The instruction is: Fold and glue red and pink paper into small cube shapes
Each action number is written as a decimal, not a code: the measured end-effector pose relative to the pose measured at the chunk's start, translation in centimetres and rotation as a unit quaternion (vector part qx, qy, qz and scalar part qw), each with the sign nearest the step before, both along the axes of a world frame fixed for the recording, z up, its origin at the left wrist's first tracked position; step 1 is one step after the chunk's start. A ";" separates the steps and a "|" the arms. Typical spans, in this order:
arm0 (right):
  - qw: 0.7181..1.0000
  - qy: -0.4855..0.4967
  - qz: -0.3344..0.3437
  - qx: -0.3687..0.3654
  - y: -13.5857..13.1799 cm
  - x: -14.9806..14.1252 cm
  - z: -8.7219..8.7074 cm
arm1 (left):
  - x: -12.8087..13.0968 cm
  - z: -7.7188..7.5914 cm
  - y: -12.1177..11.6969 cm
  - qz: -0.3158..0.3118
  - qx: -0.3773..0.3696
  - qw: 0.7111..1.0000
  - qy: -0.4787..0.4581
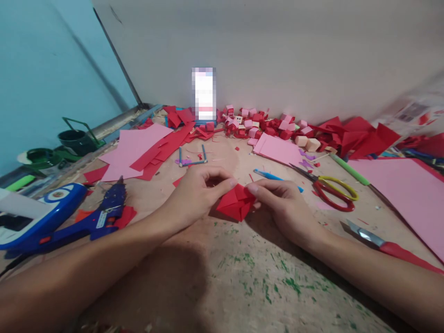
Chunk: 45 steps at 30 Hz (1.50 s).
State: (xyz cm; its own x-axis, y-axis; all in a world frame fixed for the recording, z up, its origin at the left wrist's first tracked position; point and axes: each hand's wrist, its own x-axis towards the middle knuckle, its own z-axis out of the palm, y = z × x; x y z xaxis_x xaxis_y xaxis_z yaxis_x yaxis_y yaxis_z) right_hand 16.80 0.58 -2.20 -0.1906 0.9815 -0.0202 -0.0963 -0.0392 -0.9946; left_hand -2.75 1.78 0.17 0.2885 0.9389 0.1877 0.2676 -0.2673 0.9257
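A small piece of folded red paper (236,204) is held between my two hands, just above the worktable (222,273). Creases and flaps show on its face. My left hand (203,189) pinches its upper left edge between thumb and fingers. On the other side, my right hand (282,201) pinches the upper right corner. A blue pen (274,175) lies right behind my right hand. Scissors with red and yellow handles (335,192) rest farther right, and a utility knife with a red handle (398,252) lies beside my right forearm.
A blue glue gun (107,208) and a blue-and-white device (52,212) stand left. Pink sheets (138,148) lie behind them. Small red and pink paper cubes (256,124) are heaped along the wall near a lit phone (204,95). More pink paper (402,185) lies right.
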 end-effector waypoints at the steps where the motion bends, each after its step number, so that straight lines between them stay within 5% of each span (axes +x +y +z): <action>1: 1.000 0.028 0.000 -0.014 0.0 0.0 -0.1 | 0.0 0.0 0.0 0.006 0.000 1.000 -0.010; 5: 0.996 0.079 0.011 -0.033 0.0 0.4 -0.5 | 0.0 -0.3 0.2 0.033 -0.014 0.998 -0.056; 10: 1.000 0.002 0.015 0.003 0.0 0.7 -0.4 | -0.1 -0.2 0.2 0.048 -0.024 0.997 -0.057; 21: 0.996 -0.085 0.018 0.032 0.0 0.1 0.5 | -0.2 0.3 -0.1 -0.027 -0.015 0.999 0.031; 45: 0.988 -0.131 0.014 0.077 -0.1 0.1 0.5 | -0.2 0.1 0.1 -0.020 -0.045 0.999 0.016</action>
State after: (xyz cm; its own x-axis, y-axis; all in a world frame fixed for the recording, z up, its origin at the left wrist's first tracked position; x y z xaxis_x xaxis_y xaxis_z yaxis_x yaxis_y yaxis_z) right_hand 16.94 0.51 -1.74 -0.2262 0.9711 0.0759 0.1647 0.1149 -0.9796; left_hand -2.93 1.86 0.26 0.3308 0.9390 0.0941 0.2878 -0.1953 0.9376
